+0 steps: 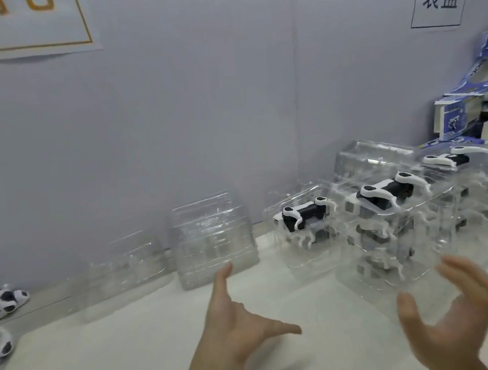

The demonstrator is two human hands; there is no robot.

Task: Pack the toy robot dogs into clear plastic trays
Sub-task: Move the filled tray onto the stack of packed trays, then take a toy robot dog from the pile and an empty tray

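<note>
1. While both hands hang free above the white table (120,363), nothing is gripped. The left hand (234,314), at lower centre, is spread wide with straight fingers. The right hand (455,319), at lower right, is loosely cupped and empty, just beside the stack of filled trays (385,239).
2. Packed dogs lie in that stack and in a single filled tray (302,218) at centre right. Two loose toy robot dogs (8,300) lie at the far lower left edge.
3. The next pack likely starts with the empty trays (212,241) stacked at centre, against the wall.
4. Peel off one tray only, since nested clear shells tend to cling.
5. Fetch a loose dog by its body, not its thin white legs.
6. Match the legs to the moulded hollows before pressing, so the thin shell does not buckle.
</note>
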